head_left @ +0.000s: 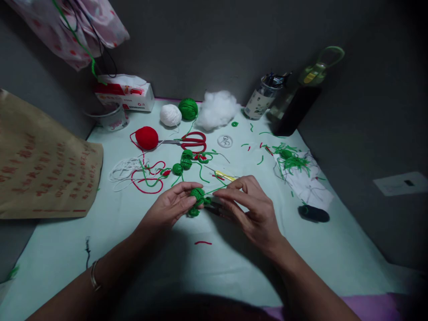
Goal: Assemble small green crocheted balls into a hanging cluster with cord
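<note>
My left hand [177, 203] grips a small green crocheted piece [197, 194] between thumb and fingers; dark lines cross its rounded top, and smaller green lumps stick out below and to the right. In my right hand [252, 209], fingertips are pinched close beside the piece, on a strand of green yarn [219, 189] that leads from it. Whether a needle is also in that pinch, I cannot tell. Just beyond the hands lie a yellow-handled crochet hook [224, 175] and several green crocheted balls [186, 163], some joined to red-and-green bits.
Red-handled scissors [194, 141] lie behind, near red [146, 138], white [170, 115] and green [188, 109] yarn balls and white stuffing [217, 109]. A paper bag [50, 165] stands left. A pen holder [261, 100], bottle [297, 98] and green scraps [294, 160] are right.
</note>
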Demonstrator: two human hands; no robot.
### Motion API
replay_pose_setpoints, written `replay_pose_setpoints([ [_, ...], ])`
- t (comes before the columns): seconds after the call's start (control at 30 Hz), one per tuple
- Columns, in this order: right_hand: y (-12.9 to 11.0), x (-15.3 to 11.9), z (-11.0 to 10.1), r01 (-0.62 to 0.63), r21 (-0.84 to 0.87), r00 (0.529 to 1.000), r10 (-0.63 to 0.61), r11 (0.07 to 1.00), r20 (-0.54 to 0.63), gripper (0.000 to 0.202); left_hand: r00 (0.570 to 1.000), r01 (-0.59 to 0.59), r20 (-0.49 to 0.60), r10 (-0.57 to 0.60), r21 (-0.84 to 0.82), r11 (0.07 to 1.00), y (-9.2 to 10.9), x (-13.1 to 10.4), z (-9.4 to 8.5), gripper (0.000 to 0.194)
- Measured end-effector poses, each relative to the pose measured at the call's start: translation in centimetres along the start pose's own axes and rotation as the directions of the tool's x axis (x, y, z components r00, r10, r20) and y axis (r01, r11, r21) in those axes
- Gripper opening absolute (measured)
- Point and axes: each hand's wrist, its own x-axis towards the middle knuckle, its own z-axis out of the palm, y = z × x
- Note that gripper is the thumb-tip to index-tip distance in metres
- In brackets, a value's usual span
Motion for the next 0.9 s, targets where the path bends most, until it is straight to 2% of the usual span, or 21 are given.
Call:
replay_pose_setpoints([
  [0.07,0.0,-0.1,0.0,0.041,-0.064,0.999,-0.04,0.997,0.014,0.022,1.0,-0.003,-0.006,0.003,-0.002,1.0,0.0,0.0,0.0,0.029],
  [0.2,0.1,-0.4,0.3,0.049,-0.138,0.997,-0.04,0.989,0.065,0.022,1.0,-0.016,-0.003,0.016,0.029,0.999,0.1,0.0,0.1,0.029],
  [0.5,-0.2,-0.3,0.2,0.094,-0.18,0.988,-0.069,0.979,0.14,0.019,0.999,-0.031,0.018,0.03,0.031,0.999,-0.2,0.2,-0.1,0.034],
  [0.63,-0.2,-0.4,0.3,0.092,-0.189,0.982,-0.057,0.978,0.18,0.018,0.999,-0.04,-0.013,0.041,0.074,0.996,-0.2,0.3,-0.1,0.035],
  [0.77,-0.2,-0.6,0.8,-0.023,-0.095,0.981,0.041,0.995,0.19,0.018,0.999,-0.033,-0.023,0.035,0.078,0.996,-0.3,0.3,-0.1,0.036],
  [0.83,-0.2,-0.5,1.0,-0.148,0.04,0.969,0.137,0.988,0.205,0.015,0.999,-0.036,-0.028,0.038,0.072,0.997,-0.4,0.3,-0.1,0.035],
  [0.9,-0.1,-0.5,1.2,-0.288,0.189,0.938,0.237,0.939,0.251,0.013,0.998,-0.04,-0.036,0.042,0.057,0.998,-0.5,0.2,-0.2,0.034],
])
